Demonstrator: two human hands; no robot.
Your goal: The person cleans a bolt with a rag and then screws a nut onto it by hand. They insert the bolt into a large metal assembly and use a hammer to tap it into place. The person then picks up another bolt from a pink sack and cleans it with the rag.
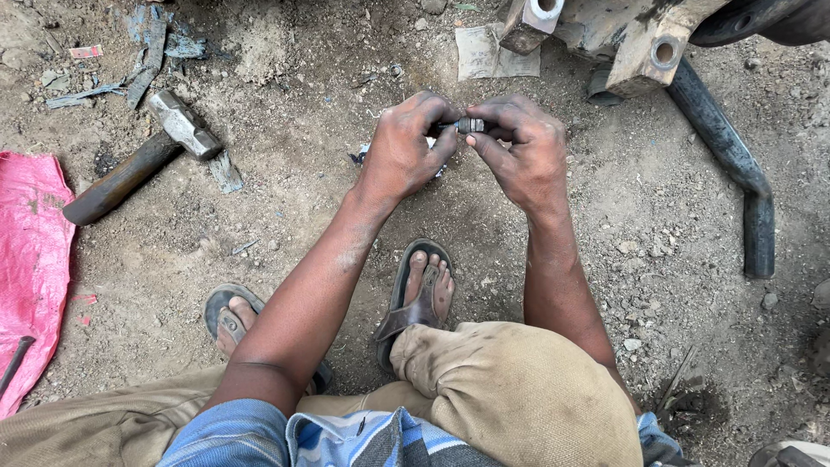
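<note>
From up here I look down on bare dirt ground (285,225) strewn with small stones. To my left lies a hammer (143,156) with a wooden handle and a steel head, flat on the dirt, well apart from my hands. Past it sit scraps of grey metal (151,39), and a pink sack (30,259) runs off the left edge. Ahead on my right a rusty metal bracket (635,35) with round holes juts in from the top, and a bent black pipe (735,164) runs down from under it. A crumpled scrap of paper (484,54) lies just left of the bracket.

My left hand (402,151) and right hand (523,156) meet above the ground, both curled nearly closed, fingertips pinching a small metal bolt (469,125) between them. Most of the bolt is buried under my fingers, so I cannot tell its full length or what its ends look like. Something pale shows under the left hand, too covered to make out. My sandalled foot (424,290) rests below
</note>
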